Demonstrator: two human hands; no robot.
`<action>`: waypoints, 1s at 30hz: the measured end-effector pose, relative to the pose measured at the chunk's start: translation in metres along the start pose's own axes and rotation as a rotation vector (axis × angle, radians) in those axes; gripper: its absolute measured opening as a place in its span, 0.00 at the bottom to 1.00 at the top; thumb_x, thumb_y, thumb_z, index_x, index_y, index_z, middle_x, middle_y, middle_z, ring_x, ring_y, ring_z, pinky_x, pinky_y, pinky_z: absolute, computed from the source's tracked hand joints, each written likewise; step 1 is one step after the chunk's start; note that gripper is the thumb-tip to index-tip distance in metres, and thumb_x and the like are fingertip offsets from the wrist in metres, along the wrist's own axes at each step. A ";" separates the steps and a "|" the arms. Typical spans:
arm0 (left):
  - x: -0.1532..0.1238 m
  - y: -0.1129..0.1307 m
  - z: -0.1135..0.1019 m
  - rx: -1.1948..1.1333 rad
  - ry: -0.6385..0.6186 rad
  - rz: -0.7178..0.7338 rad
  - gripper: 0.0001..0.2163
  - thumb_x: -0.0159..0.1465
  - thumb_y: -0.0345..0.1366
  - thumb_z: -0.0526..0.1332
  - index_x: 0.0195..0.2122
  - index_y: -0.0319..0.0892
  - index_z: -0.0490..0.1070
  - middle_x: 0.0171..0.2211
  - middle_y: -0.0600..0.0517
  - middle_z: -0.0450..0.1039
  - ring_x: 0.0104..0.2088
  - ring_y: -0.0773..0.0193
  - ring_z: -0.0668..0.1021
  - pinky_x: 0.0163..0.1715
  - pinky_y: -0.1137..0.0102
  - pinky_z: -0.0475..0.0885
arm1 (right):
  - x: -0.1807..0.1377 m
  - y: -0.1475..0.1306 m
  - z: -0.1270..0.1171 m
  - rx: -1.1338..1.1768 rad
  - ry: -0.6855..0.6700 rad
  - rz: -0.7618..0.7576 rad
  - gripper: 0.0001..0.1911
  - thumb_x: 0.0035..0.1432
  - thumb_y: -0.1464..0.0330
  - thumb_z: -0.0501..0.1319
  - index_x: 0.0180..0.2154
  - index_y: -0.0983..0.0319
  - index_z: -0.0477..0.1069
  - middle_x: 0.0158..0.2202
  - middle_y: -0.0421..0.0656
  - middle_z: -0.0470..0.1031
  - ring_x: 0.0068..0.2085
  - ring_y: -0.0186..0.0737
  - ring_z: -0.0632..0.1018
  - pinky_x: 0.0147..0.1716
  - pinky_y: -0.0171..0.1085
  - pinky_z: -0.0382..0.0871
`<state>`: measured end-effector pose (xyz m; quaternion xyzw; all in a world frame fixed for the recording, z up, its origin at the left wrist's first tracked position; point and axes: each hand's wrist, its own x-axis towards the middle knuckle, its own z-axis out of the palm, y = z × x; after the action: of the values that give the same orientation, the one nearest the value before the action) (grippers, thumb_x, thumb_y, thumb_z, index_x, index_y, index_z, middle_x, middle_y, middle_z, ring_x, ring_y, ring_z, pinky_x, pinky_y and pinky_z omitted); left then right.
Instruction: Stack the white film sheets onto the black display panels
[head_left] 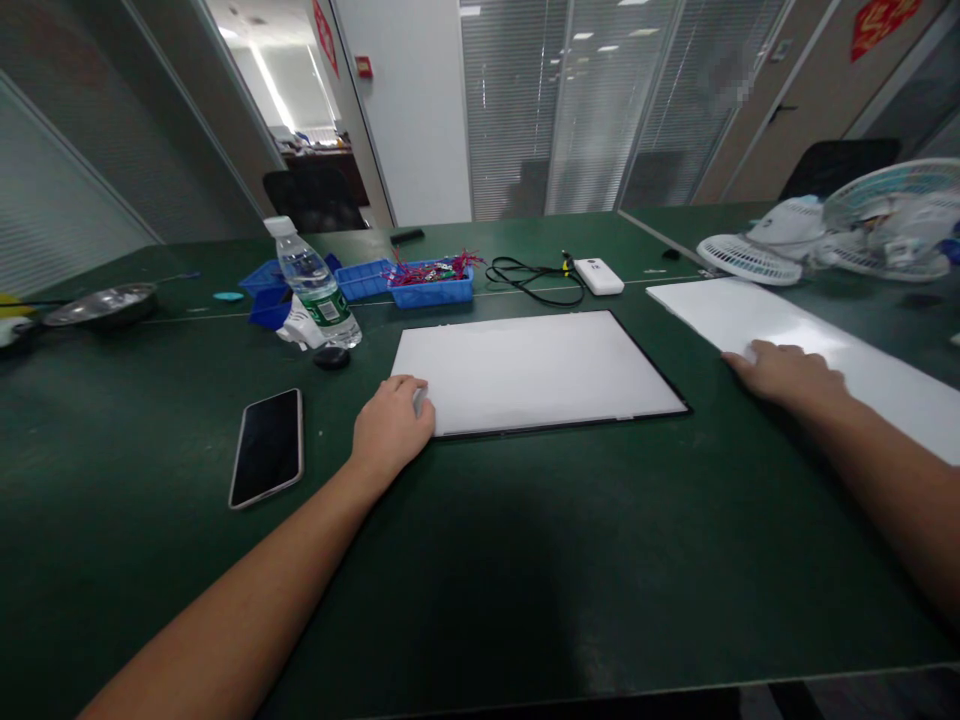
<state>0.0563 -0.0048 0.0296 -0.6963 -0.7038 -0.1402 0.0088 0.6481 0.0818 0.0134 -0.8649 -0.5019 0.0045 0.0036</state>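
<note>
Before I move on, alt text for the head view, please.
The left hand touches a black-edged panel at its near-left corner, the right hand a white sheet; a phone, bottle and blue trays share the green table.

Right panel (892,385) partly out of view

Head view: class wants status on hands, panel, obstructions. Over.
Left hand at near-left corner of black-edged white panel. Right hand at edge of white sheet. Panel flat, only left hand overlapping it.
</note>
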 end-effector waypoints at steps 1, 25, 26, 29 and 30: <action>0.000 0.000 0.000 0.001 -0.003 -0.001 0.20 0.73 0.38 0.54 0.60 0.43 0.78 0.64 0.44 0.77 0.60 0.47 0.81 0.60 0.56 0.78 | -0.001 -0.001 -0.001 -0.009 0.004 -0.012 0.48 0.69 0.35 0.42 0.70 0.61 0.69 0.68 0.70 0.68 0.64 0.77 0.70 0.55 0.67 0.67; -0.001 0.002 0.000 0.019 0.002 0.009 0.19 0.73 0.38 0.55 0.60 0.43 0.78 0.64 0.44 0.77 0.61 0.46 0.81 0.65 0.55 0.75 | -0.031 -0.001 -0.034 0.048 0.313 -0.005 0.37 0.75 0.50 0.46 0.74 0.60 0.65 0.58 0.69 0.78 0.56 0.69 0.79 0.48 0.58 0.68; 0.000 0.002 0.000 0.018 0.003 0.009 0.19 0.73 0.38 0.55 0.60 0.43 0.78 0.64 0.44 0.77 0.61 0.46 0.81 0.65 0.55 0.75 | -0.032 0.000 -0.036 0.057 0.345 -0.003 0.35 0.75 0.51 0.46 0.74 0.59 0.66 0.57 0.68 0.79 0.55 0.68 0.79 0.48 0.57 0.68; 0.000 0.002 0.001 0.014 0.004 0.012 0.19 0.73 0.38 0.55 0.60 0.42 0.78 0.64 0.44 0.77 0.61 0.46 0.81 0.67 0.55 0.74 | -0.032 0.000 -0.036 0.088 0.387 -0.050 0.33 0.74 0.52 0.50 0.73 0.55 0.66 0.56 0.61 0.82 0.55 0.65 0.80 0.49 0.55 0.70; 0.000 0.002 0.001 0.011 0.003 0.012 0.19 0.73 0.38 0.55 0.60 0.42 0.78 0.64 0.44 0.77 0.61 0.46 0.81 0.67 0.55 0.73 | -0.030 -0.001 -0.032 0.086 0.374 -0.084 0.35 0.73 0.49 0.52 0.74 0.56 0.65 0.57 0.60 0.81 0.56 0.65 0.80 0.50 0.55 0.70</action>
<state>0.0580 -0.0050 0.0291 -0.7002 -0.7004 -0.1375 0.0146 0.6329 0.0563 0.0458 -0.8279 -0.5276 -0.1351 0.1339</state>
